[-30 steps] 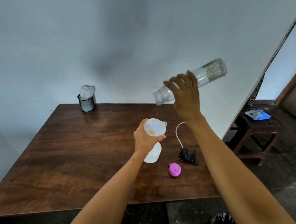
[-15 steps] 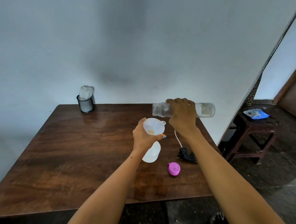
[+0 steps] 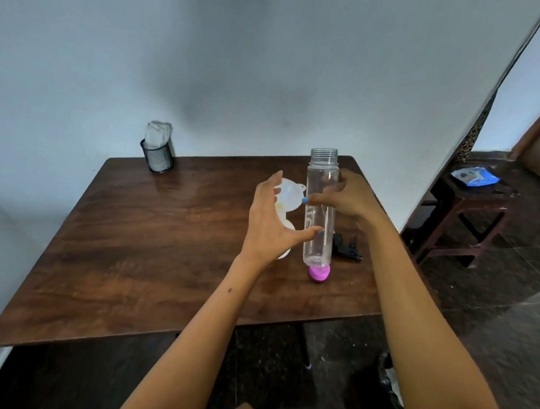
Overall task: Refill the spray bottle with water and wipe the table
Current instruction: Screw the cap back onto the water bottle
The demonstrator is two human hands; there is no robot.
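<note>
Your right hand is wrapping the clear, empty-looking bottle upright over the worktop while your left hand is spreading wide beside it; it is probably handling light, stiff and slick, so mid-body suits.

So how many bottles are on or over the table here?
2. A clear bottle, upright and uncapped, held in the right hand. A white spray bottle with a funnel in it, mostly hidden behind the left hand.

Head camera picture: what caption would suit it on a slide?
Right hand holds an upright clear bottle over the table; open left hand beside it.
</note>
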